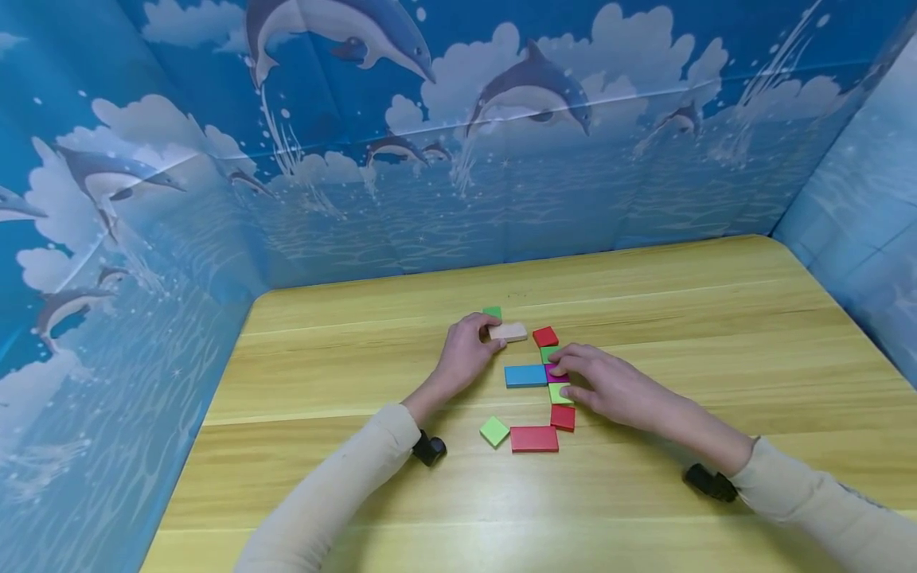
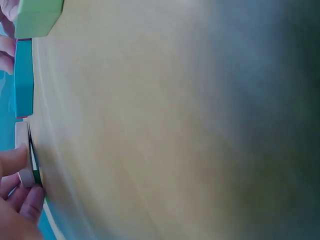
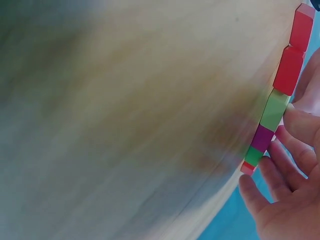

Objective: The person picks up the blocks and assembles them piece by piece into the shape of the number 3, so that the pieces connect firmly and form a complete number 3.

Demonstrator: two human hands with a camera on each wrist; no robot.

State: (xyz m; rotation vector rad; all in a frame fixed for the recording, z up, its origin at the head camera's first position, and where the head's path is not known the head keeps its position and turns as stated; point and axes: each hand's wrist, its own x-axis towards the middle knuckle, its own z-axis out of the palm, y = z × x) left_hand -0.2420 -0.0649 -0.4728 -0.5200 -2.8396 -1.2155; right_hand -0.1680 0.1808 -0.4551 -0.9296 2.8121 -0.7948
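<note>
In the head view my left hand (image 1: 466,350) pinches a pale pink rectangular block (image 1: 509,332) between thumb and fingers; the left wrist view shows its near end tilted slightly off the table. A small green block (image 1: 492,312) sits just behind it. My right hand (image 1: 619,386) rests along a column of small blocks, fingertips at the purple block (image 1: 553,373) and thumb at the light green block (image 1: 559,393). That column also has a red block (image 1: 545,337) and a green block (image 1: 548,354) at the far end, and another red block (image 1: 563,418) nearer.
A blue rectangular block (image 1: 525,376) adjoins the purple one on its left. Nearer lie a long red block (image 1: 534,439) and a light green block (image 1: 494,431) turned like a diamond. The wooden table (image 1: 322,358) is bordered by a dolphin-printed curtain (image 1: 430,215).
</note>
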